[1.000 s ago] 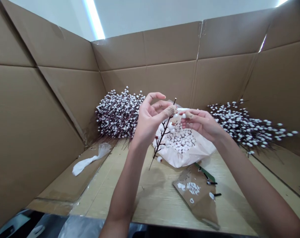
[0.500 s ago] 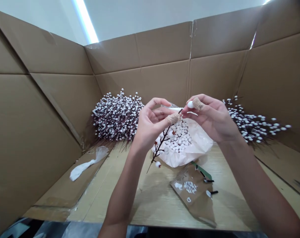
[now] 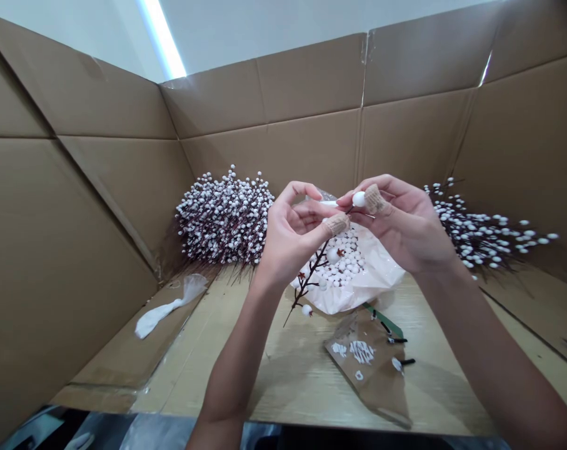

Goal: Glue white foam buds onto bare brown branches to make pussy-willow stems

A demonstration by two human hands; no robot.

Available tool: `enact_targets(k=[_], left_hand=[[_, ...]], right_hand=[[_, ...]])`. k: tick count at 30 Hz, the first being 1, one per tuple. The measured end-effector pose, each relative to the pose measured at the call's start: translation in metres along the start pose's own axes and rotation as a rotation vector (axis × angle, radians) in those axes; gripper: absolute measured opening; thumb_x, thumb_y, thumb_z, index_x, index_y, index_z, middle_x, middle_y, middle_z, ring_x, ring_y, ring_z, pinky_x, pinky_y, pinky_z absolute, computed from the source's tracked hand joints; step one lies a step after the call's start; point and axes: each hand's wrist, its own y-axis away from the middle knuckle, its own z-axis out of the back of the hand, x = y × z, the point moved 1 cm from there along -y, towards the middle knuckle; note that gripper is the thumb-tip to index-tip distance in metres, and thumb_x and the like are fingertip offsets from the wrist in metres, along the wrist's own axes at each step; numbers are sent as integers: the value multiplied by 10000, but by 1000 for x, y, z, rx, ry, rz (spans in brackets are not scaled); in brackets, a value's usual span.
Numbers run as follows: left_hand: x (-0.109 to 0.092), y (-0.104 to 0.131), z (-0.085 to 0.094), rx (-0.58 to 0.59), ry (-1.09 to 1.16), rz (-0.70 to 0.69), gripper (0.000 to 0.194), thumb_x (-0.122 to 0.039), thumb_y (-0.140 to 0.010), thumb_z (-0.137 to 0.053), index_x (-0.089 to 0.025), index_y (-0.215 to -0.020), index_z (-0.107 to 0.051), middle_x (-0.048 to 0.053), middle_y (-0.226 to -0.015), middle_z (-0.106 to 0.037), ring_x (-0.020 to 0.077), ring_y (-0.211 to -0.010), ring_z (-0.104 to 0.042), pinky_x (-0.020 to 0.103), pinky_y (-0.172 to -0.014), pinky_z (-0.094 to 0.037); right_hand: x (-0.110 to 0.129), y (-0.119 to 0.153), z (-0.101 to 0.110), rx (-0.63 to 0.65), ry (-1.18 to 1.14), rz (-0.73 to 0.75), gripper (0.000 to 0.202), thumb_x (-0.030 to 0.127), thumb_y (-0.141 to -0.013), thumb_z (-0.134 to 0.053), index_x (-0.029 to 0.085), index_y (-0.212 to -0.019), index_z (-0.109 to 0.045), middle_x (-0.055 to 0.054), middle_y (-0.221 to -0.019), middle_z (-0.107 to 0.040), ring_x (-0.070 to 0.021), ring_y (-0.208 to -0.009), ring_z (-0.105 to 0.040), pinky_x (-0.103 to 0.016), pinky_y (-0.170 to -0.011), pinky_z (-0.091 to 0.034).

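Observation:
Between the thumb and fingers of my left hand (image 3: 295, 231) is a dark brown artificial berry stem (image 3: 313, 270), slanting down to the left with a few white berries along it. My right hand (image 3: 402, 222) pinches a loose white berry (image 3: 359, 199) at the stem's upper tip; whether the tip is inside the berry I cannot make out. Both thumbs wear beige finger covers. Beneath the hands lies an open white plastic bag (image 3: 376, 270) of white berries (image 3: 346, 262).
Finished-looking berry stems are heaped at back left (image 3: 224, 219) and back right (image 3: 487, 234). In front lies a brown board (image 3: 372, 381) with white glue smears and dark sticks. A twisted white plastic piece (image 3: 165, 312) lies left. Cardboard walls (image 3: 283, 150) surround the table.
My right hand has brought the white berry against the upper tip of the stem. The stem and left hand have shifted slightly right in view.

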Motion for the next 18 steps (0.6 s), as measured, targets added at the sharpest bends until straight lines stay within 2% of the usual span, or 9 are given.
enact_targets(k=[8,18], left_hand=[[-3,2,-1,-36,22,4,397,-141,-608,-776,-218,-799,-438,-15,-659,-657,125,-574,-622,256,-577,-519],[-4,3,-4,-155,-3,15,454,-81,-581,-746,-232,-783,-368,-46,-621,-618,121,-551,-615,231,-516,-493]], right_hand=[[-1,1,-2,-28,103,29,141,321,-809,-698,198,-862,-654,-21,-870,-708,-151,-835,-676,-314,-797,-570],[-7,2,-9,-75,99,69,113,296,-806,-704,207,-863,-663,-13,-855,-710,-135,-769,-674,-317,-784,-573]])
